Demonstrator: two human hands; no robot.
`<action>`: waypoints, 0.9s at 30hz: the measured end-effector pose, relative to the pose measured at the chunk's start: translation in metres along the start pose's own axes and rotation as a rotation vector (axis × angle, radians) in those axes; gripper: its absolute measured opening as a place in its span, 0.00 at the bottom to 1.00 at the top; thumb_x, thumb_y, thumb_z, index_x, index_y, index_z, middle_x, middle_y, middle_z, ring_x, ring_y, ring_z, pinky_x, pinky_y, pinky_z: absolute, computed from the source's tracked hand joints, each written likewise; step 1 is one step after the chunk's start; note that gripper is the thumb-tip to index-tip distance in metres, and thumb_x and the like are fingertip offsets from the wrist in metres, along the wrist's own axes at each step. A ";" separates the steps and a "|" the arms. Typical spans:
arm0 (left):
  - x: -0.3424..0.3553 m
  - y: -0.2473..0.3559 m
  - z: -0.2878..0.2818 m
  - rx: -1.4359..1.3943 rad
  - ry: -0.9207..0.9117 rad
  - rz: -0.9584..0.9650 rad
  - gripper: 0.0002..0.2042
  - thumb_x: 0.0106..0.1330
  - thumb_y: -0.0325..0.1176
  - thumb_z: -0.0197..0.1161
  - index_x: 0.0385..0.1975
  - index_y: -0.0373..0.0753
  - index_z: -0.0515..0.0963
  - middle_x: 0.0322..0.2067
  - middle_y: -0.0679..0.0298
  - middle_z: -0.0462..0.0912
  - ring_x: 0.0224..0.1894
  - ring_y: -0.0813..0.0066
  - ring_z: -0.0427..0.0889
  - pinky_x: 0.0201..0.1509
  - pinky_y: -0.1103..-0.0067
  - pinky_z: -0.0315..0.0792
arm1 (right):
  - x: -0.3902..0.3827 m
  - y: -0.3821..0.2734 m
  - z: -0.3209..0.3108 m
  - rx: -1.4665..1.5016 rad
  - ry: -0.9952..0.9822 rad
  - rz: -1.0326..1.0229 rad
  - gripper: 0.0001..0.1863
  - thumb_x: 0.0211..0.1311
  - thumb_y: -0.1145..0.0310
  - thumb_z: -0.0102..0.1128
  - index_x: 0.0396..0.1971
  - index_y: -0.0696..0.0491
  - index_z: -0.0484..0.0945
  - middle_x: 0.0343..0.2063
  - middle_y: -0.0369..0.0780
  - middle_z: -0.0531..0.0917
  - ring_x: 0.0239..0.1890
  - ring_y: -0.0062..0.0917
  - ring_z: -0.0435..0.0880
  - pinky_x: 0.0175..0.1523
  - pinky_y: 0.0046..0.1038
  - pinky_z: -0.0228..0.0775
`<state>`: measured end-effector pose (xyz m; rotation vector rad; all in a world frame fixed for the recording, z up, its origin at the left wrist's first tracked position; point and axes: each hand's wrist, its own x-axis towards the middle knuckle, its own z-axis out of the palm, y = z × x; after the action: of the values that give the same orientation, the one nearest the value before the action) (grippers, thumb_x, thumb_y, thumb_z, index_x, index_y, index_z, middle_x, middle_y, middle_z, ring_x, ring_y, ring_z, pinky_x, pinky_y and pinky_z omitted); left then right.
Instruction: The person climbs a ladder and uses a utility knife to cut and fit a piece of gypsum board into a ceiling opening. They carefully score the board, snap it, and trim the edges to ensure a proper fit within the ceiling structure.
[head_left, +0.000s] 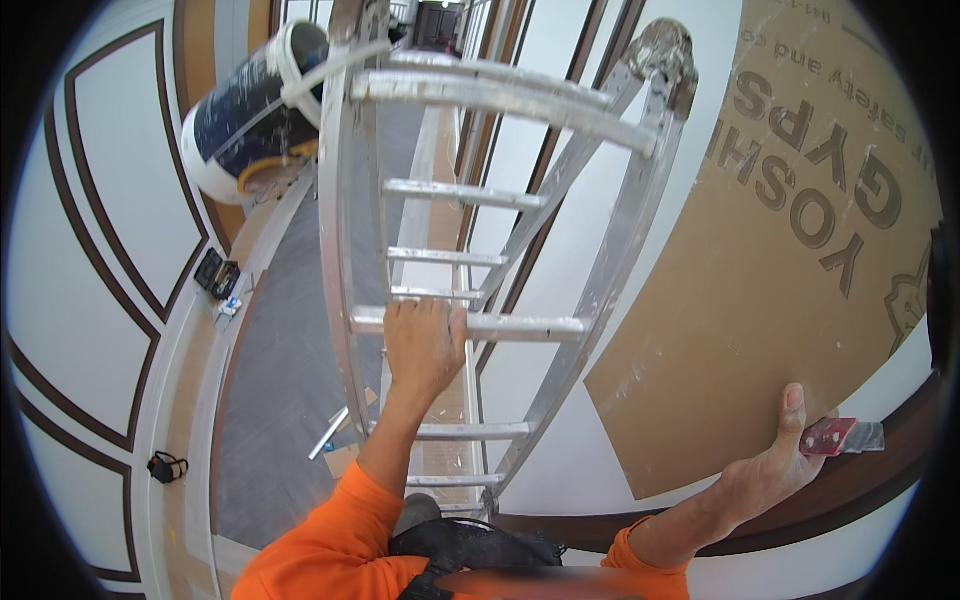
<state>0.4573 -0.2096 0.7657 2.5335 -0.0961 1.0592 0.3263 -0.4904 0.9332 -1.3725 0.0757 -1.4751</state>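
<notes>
An aluminium folding ladder [636,200] with paint-spattered rungs stands upright in front of me. My left hand [425,345] grips one of its middle rungs [525,326], fingers wrapped over the bar. My right hand [770,475], out at the lower right, holds a red-handled scraper [830,437] with a short grey metal blade, beside a brown printed board [700,330] on the right wall. A white and dark-blue bucket [245,120] hangs tilted at the ladder's upper left.
A corridor floor with grey covering [275,400] runs below, between panelled walls [115,170]. An open black case [217,275], a small black item [166,466] and loose strips [330,432] lie along it. A dark curved ledge [570,530] crosses the lower right.
</notes>
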 end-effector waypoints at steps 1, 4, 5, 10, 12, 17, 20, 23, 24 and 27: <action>0.002 0.000 -0.004 -0.002 -0.046 -0.005 0.11 0.67 0.38 0.62 0.28 0.37 0.80 0.29 0.53 0.82 0.36 0.51 0.78 0.47 0.60 0.66 | 0.006 -0.007 0.007 0.000 0.022 -0.007 0.22 0.57 0.69 0.75 0.47 0.62 0.77 0.37 0.43 0.84 0.36 0.24 0.83 0.42 0.28 0.78; 0.005 -0.001 -0.004 -0.049 -0.089 0.001 0.12 0.67 0.39 0.63 0.32 0.35 0.80 0.30 0.53 0.81 0.37 0.51 0.78 0.48 0.61 0.66 | 0.025 -0.022 0.033 0.010 0.050 -0.026 0.20 0.58 0.70 0.75 0.46 0.61 0.77 0.37 0.43 0.84 0.36 0.24 0.83 0.42 0.28 0.78; 0.008 -0.001 -0.006 -0.036 -0.138 -0.007 0.13 0.67 0.40 0.63 0.33 0.35 0.80 0.31 0.53 0.81 0.38 0.51 0.78 0.49 0.61 0.65 | 0.034 -0.026 0.042 0.015 0.059 -0.032 0.19 0.59 0.70 0.75 0.46 0.61 0.77 0.37 0.43 0.84 0.37 0.24 0.83 0.42 0.28 0.78; 0.022 0.006 -0.029 -0.022 -0.242 -0.020 0.19 0.65 0.47 0.66 0.37 0.34 0.80 0.32 0.52 0.80 0.40 0.52 0.76 0.52 0.61 0.65 | 0.088 -0.043 0.079 0.093 0.055 -0.010 0.18 0.62 0.74 0.71 0.49 0.62 0.77 0.40 0.41 0.82 0.41 0.26 0.82 0.46 0.29 0.77; 0.024 0.005 -0.035 -0.020 -0.254 0.006 0.20 0.65 0.49 0.66 0.37 0.34 0.80 0.33 0.53 0.80 0.41 0.53 0.76 0.52 0.61 0.64 | 0.097 -0.044 0.094 0.098 0.081 0.001 0.18 0.62 0.74 0.71 0.49 0.63 0.77 0.40 0.41 0.82 0.40 0.26 0.82 0.46 0.29 0.77; 0.026 0.005 -0.036 -0.034 -0.274 0.005 0.21 0.62 0.50 0.70 0.39 0.36 0.79 0.35 0.55 0.79 0.42 0.54 0.76 0.52 0.61 0.64 | 0.109 -0.035 0.127 0.117 0.104 -0.018 0.18 0.58 0.72 0.75 0.44 0.62 0.77 0.37 0.42 0.83 0.36 0.25 0.81 0.42 0.28 0.76; 0.020 0.006 -0.032 -0.066 -0.276 -0.011 0.21 0.59 0.50 0.72 0.40 0.37 0.80 0.35 0.56 0.80 0.42 0.54 0.76 0.52 0.62 0.64 | 0.126 -0.032 0.141 0.076 0.156 0.017 0.18 0.57 0.73 0.74 0.42 0.63 0.77 0.36 0.43 0.83 0.35 0.25 0.82 0.41 0.28 0.77; 0.030 0.007 -0.042 -0.041 -0.300 -0.025 0.22 0.58 0.49 0.73 0.41 0.37 0.80 0.35 0.57 0.79 0.41 0.54 0.76 0.52 0.62 0.65 | 0.158 -0.042 0.153 0.058 0.046 0.022 0.17 0.57 0.74 0.73 0.42 0.64 0.77 0.34 0.44 0.83 0.33 0.26 0.82 0.39 0.29 0.77; 0.034 0.009 -0.044 -0.035 -0.308 -0.058 0.22 0.58 0.50 0.73 0.41 0.37 0.80 0.35 0.57 0.79 0.41 0.54 0.76 0.52 0.62 0.65 | 0.170 -0.044 0.164 0.003 0.082 0.008 0.15 0.57 0.74 0.72 0.41 0.65 0.78 0.32 0.44 0.84 0.31 0.26 0.82 0.37 0.29 0.76; 0.044 0.014 -0.059 -0.055 -0.356 -0.075 0.22 0.58 0.50 0.73 0.42 0.38 0.80 0.36 0.57 0.80 0.43 0.53 0.76 0.54 0.62 0.65 | 0.189 -0.061 0.174 -0.098 0.015 0.033 0.15 0.57 0.74 0.72 0.39 0.66 0.79 0.31 0.43 0.84 0.31 0.26 0.82 0.37 0.28 0.76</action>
<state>0.4458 -0.1968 0.8383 2.6256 -0.1241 0.5604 0.4615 -0.4959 1.1598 -1.4323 0.1814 -1.4707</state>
